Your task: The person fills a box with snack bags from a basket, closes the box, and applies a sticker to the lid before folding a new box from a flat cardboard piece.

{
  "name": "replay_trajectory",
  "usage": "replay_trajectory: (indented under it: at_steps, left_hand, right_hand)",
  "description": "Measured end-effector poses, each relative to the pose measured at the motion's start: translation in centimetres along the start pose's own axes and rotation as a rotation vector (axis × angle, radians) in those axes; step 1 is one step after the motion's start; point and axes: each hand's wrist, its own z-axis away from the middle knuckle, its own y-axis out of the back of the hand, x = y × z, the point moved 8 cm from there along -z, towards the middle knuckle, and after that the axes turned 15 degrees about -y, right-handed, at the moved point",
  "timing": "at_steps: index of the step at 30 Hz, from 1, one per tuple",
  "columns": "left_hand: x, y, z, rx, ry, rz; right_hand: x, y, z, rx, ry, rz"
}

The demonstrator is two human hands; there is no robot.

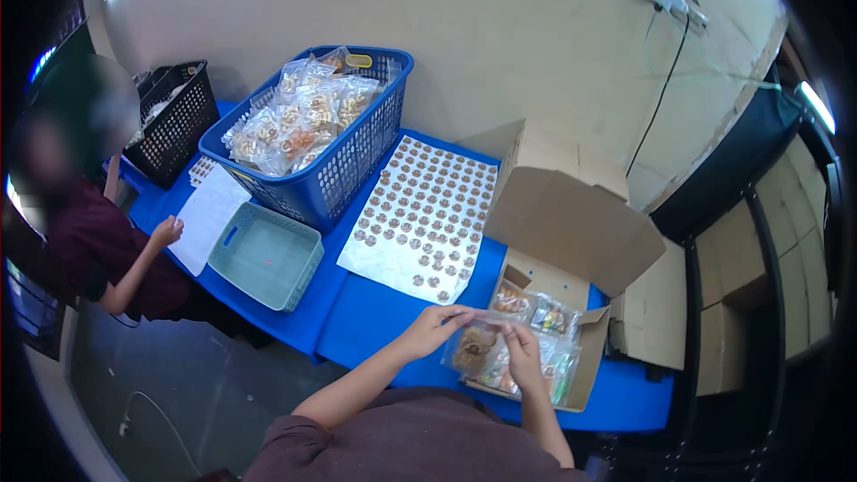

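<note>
My left hand (432, 330) and my right hand (523, 357) pinch the top edge of a clear plastic bag (475, 348) between them. Brownish contents, too small to name, show through the bag. It hangs at the near left side of an open cardboard box (585, 375), partly covering it. Inside the box lie several clear packets, one with orange-brown contents (511, 300) and another with multicoloured contents (553, 316). Beyond my left hand, a white sheet of round brown stickers (420, 223) lies on the blue-covered table (366, 326).
A blue basket (357, 161) heaped with filled clear bags stands at the back. Left of the sheet sits a pale green tray (268, 259). Further left are a black basket (192, 120) and another person (116, 241). The box's raised lid (571, 223) stands at the right.
</note>
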Motion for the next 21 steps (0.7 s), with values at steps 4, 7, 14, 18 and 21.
replay_trajectory:
  at_steps: [4,7,14,18,21]
  left_hand:
    - [0.2,1.9,0.5,0.104,0.001,-0.111]
    - [1.6,0.4,0.7,-0.076,-0.084,-0.195]
    - [2.2,-1.5,1.7,0.068,-0.084,-0.205]
    - [1.1,-0.4,2.3,0.092,0.025,-0.183]
    - [1.4,-0.3,2.4,0.107,0.059,-0.134]
  right_hand:
    - [1.1,0.6,-0.1,0.094,0.009,-0.012]
    - [0.7,0.1,0.0,0.183,0.101,-0.033]
    - [-2.2,-1.9,-0.4,0.243,0.331,0.283]
    - [-0.5,-1.9,-2.1,0.149,0.106,-0.156]
    - [0.0,-1.9,-2.3,0.085,0.079,-0.139]
